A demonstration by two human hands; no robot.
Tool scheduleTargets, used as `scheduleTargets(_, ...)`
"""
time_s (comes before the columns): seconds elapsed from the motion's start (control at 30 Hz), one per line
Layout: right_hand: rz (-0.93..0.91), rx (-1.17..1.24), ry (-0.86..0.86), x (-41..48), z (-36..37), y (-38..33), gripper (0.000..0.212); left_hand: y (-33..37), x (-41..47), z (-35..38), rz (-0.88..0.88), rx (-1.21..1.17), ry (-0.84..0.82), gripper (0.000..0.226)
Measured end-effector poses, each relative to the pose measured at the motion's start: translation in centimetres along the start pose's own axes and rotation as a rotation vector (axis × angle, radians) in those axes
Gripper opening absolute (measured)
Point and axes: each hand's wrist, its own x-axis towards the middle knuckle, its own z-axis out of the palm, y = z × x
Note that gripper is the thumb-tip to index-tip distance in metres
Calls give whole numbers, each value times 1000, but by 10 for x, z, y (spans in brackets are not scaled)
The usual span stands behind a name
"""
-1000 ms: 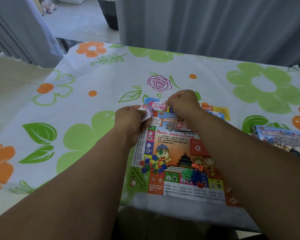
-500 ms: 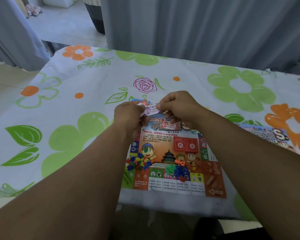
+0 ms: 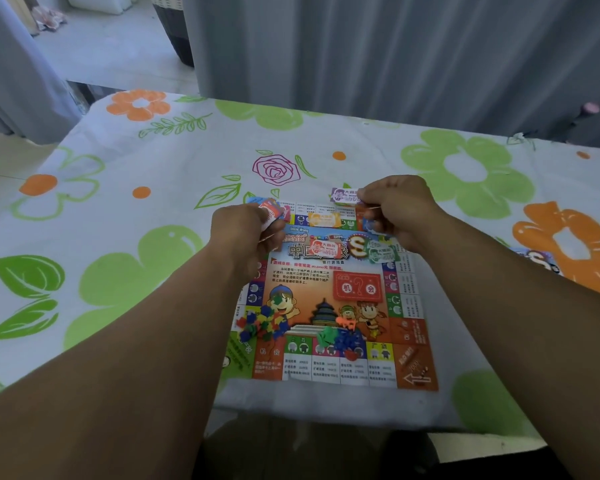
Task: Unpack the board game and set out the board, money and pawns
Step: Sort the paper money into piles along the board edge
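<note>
Pinching a purple note [image 3: 343, 195] with our right hand [image 3: 400, 211] just past the board's [image 3: 329, 296] far edge, we grip the money stack [image 3: 269, 211] in our curled left hand [image 3: 246, 233] over its far left corner. On the board's near part lie heaped pawns [image 3: 264, 323].

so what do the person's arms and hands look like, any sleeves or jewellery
Both arms are bare as far as the picture shows, with no sleeve in view. The left hand and the right hand wear no gloves. There is no watch or bracelet at either wrist. The fingers are mostly turned away from the camera, so rings cannot be ruled out.
</note>
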Motion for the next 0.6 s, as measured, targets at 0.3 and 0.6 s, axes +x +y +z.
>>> scheduleTargets(0.3, 23, -91, -65, -14, -13, 5, 2, 1, -9, 3, 14, 26, -63, 19)
scheduleTargets(0.6, -3, -252, -437, -40, 43, 11, 7, 13, -3, -30, 60, 37, 39, 15)
